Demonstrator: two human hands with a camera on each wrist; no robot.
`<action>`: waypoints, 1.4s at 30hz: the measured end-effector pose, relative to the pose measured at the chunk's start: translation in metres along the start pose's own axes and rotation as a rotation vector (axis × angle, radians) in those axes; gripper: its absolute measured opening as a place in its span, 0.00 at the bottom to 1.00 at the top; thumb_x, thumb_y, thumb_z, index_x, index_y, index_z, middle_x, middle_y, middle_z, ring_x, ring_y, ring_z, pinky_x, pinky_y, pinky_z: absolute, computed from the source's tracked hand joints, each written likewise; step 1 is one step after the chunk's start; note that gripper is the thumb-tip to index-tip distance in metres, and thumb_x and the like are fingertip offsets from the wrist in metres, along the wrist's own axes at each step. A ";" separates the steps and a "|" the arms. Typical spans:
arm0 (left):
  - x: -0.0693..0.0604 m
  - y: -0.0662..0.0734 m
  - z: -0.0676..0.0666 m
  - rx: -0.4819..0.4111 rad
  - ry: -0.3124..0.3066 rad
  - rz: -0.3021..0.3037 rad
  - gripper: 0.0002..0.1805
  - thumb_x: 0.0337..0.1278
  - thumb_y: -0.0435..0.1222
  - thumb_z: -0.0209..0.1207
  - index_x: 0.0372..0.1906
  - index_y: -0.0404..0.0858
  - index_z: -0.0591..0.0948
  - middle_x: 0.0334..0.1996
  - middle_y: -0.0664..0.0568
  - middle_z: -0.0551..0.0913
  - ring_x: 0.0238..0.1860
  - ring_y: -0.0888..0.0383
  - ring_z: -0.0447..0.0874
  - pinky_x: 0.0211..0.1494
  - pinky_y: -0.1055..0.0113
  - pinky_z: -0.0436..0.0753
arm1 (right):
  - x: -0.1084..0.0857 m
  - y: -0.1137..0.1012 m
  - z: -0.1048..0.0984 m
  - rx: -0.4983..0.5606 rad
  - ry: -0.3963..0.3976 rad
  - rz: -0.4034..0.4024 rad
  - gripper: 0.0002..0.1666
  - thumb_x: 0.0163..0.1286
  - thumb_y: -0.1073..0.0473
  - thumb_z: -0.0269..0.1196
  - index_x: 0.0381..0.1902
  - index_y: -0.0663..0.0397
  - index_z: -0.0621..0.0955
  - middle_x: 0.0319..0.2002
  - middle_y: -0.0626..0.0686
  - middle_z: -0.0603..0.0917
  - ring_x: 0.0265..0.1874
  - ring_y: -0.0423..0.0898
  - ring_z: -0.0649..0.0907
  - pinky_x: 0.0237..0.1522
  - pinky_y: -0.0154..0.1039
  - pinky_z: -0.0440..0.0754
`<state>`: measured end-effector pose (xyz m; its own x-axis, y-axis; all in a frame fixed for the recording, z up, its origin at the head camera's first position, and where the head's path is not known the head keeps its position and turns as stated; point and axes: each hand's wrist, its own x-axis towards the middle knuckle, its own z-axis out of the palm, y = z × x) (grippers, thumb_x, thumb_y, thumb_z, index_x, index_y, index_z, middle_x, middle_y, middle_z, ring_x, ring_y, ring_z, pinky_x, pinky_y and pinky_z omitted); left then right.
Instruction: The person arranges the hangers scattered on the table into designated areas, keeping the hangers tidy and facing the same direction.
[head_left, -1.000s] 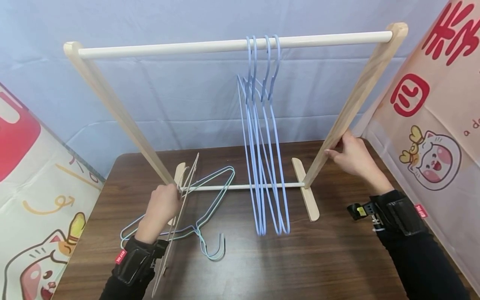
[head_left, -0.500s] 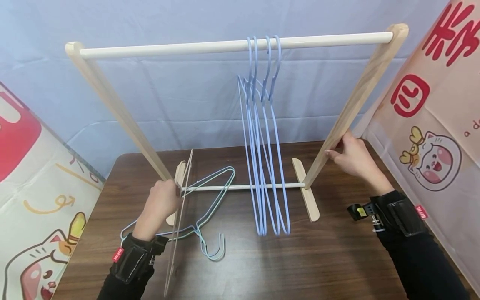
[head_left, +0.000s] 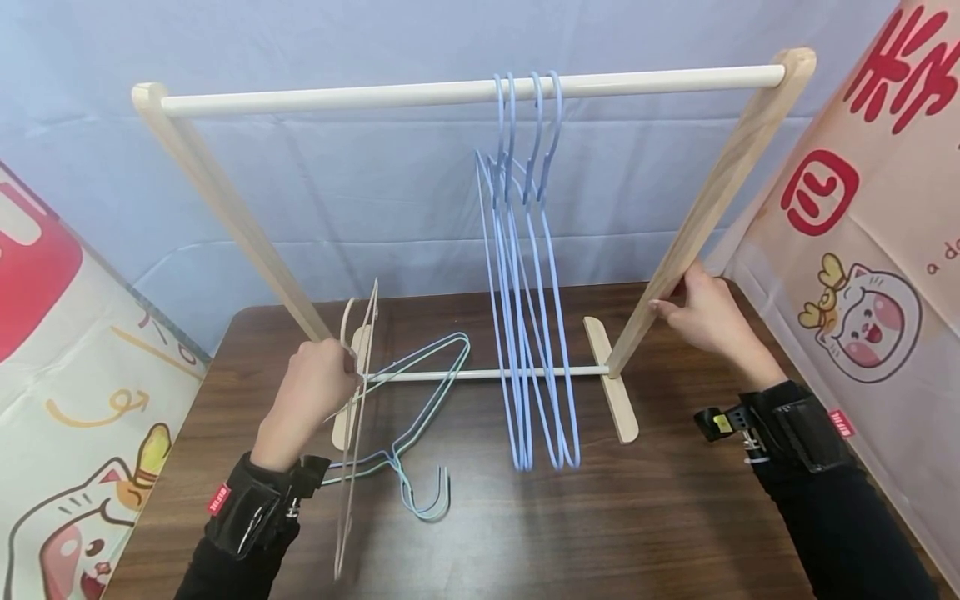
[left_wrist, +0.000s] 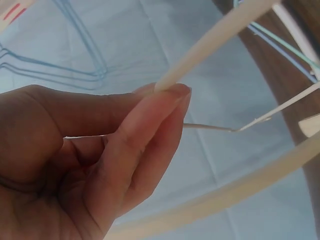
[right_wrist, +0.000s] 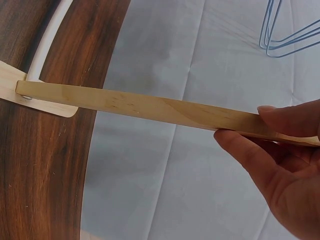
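My left hand (head_left: 311,383) holds a beige hanger (head_left: 347,508) just above the table, beside the left post of a wooden clothes rack (head_left: 315,101). In the left wrist view, thumb and fingers pinch the hanger's beige wire (left_wrist: 215,45). My right hand (head_left: 701,308) grips the lower part of the rack's right post (head_left: 720,183), with thumb and fingers on either side of the wood. Several light blue hangers (head_left: 557,112) hang by their hooks right of the middle of the top bar. A blue hanger and a mint one (head_left: 406,489) lie overlapped on the table near the left foot.
The rack stands on a dark wood table (head_left: 525,533), on flat wooden feet (head_left: 621,404) joined by a thin white lower bar (head_left: 468,376). A pale blue cloth (head_left: 375,200) hangs behind. Printed panels (head_left: 847,292) flank both sides.
My left hand has risen slightly and shifted left, and the beige hanger has swung more upright, its hook now showing above the hand. The right hand stays on the post.
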<state>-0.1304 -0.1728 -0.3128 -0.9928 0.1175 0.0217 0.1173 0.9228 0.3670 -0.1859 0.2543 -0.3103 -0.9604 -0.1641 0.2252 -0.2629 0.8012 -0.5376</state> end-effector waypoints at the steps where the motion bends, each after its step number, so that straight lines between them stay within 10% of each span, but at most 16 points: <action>1: 0.000 0.001 -0.002 0.000 0.010 0.006 0.23 0.41 0.24 0.52 0.08 0.45 0.55 0.10 0.59 0.48 0.14 0.62 0.49 0.18 0.69 0.54 | 0.000 0.000 0.000 0.000 -0.001 0.000 0.22 0.60 0.66 0.60 0.48 0.69 0.64 0.36 0.69 0.76 0.37 0.64 0.77 0.35 0.54 0.70; 27: 0.023 0.071 -0.054 0.044 0.136 0.144 0.15 0.43 0.27 0.57 0.08 0.40 0.70 0.08 0.56 0.64 0.20 0.52 0.66 0.27 0.59 0.69 | 0.000 0.001 0.000 0.001 -0.002 -0.016 0.25 0.60 0.67 0.59 0.51 0.69 0.62 0.36 0.69 0.75 0.35 0.63 0.77 0.33 0.52 0.70; 42: 0.026 0.110 -0.084 0.076 0.187 0.231 0.14 0.33 0.22 0.45 0.08 0.41 0.61 0.12 0.57 0.53 0.21 0.55 0.56 0.22 0.65 0.59 | -0.001 0.000 0.000 0.009 -0.007 -0.015 0.25 0.61 0.66 0.59 0.51 0.70 0.62 0.36 0.69 0.76 0.34 0.63 0.77 0.32 0.52 0.70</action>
<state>-0.1454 -0.0988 -0.1937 -0.9259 0.2640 0.2701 0.3345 0.9052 0.2620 -0.1853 0.2544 -0.3106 -0.9571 -0.1794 0.2277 -0.2776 0.7935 -0.5416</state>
